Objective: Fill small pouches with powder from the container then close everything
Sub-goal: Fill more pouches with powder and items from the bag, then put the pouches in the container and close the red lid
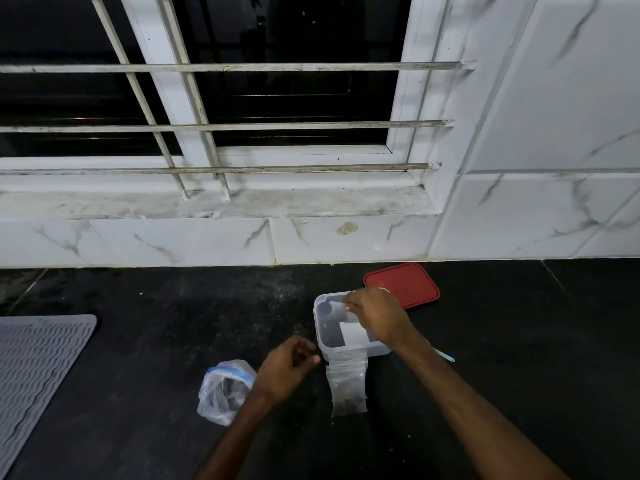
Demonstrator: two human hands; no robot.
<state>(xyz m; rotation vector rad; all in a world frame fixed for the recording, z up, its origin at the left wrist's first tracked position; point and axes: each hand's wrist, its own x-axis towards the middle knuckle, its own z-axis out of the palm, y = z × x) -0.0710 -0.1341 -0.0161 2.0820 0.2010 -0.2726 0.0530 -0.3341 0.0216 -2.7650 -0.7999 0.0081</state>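
In the lower middle of the frame, on a black speckled stone counter, stands an open translucent rectangular plastic container with dark powder inside. The right hand reaches over the container from the lower right. Its thumb and fingertips pinch the top edge of a long clear plastic pouch. The pouch hangs from that grip across the container's opening and over its near wall. Its lower end reaches the counter just below the container, with dark powder settled inside. A white rectangular patch shows on the pouch where it crosses the container.

The left hand hovers just left of the pouch. Its fingers are curled in toward the palm, and nothing is visible in them.

To the lower left of that hand sits a crumpled clear plastic bag with a blue strip at its mouth, dark contents inside. A flat red rectangular plastic lid lies on the counter just behind and right of the container. A thin pale blue handle pokes out from under the right forearm. A grey ribbed mat fills the lower left corner. White marble-patterned tiles and a barred window fill the upper frame.
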